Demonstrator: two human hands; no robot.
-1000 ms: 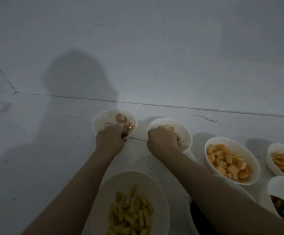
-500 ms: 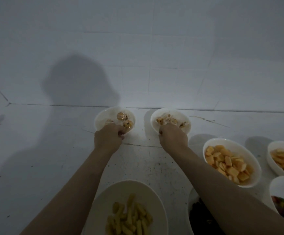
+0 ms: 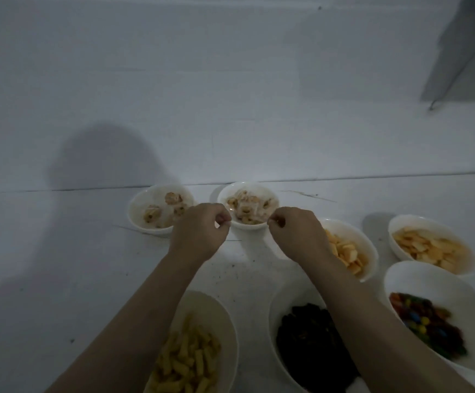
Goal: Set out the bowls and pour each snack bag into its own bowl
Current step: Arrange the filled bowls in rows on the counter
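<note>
Now, hands: left hand (image 3: pixel 199 231) and right hand (image 3: pixel 298 234) hover loosely curled, fingers pinched in, just before the two far bowls; whether they pinch anything I cannot tell
Far bowls: left far bowl (image 3: pixel 137 214) and right far bowl (image 3: pixel 270 195) hold pale round snacks, side by side
Right side: orange-cracker bowl (image 3: pixel 369 251), chip bowl (image 3: pixel 395 231), candy bowl (image 3: pixel 429 282)
Near: stick-snack bowl (image 3: pixel 225 321), dark-snack bowl (image 3: pixel 276 310)
Surface: white floor (image 3: pixel 60 279)
</note>
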